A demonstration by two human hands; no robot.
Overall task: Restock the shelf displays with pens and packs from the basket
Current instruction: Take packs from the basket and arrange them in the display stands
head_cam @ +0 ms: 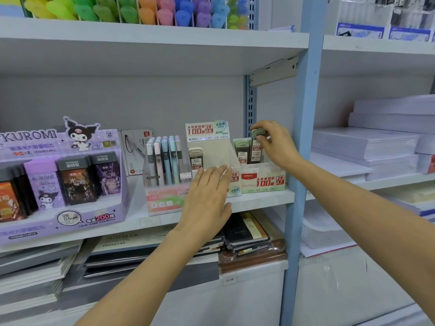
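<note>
The right hand (274,147) is up at the right-hand display box (263,180), the one marked 0.7, at the far end of the shelf (259,200). Its fingers (257,126) are curled and pinch the top of a lead pack (256,148) between thumb and fingertips. The pack stands upright with its lower end already inside the box, just beside the other packs (242,149) there. Gripping it by the cap leaves the body free to slide down between its neighbours, which looks like the reason for the hold.

The left hand (207,198) holds nothing. Its fingers (211,175) are straight and a little spread, laid over the front lip of the middle box (217,151), marked 0.5. It probably rests there to stop the light cardboard boxes shifting while the other hand works. That middle box is nearly bare, with a single pack (196,157) standing at its left side, so it seems the next to need filling.

To the left stand a rack of pens (164,156) and a purple Kuromi box (70,184). Notebooks (247,234) lie stacked below the shelf, and reams of paper (364,142) sit in the bay to the right.

The basket is not in view, so how much stock is left cannot be told.
</note>
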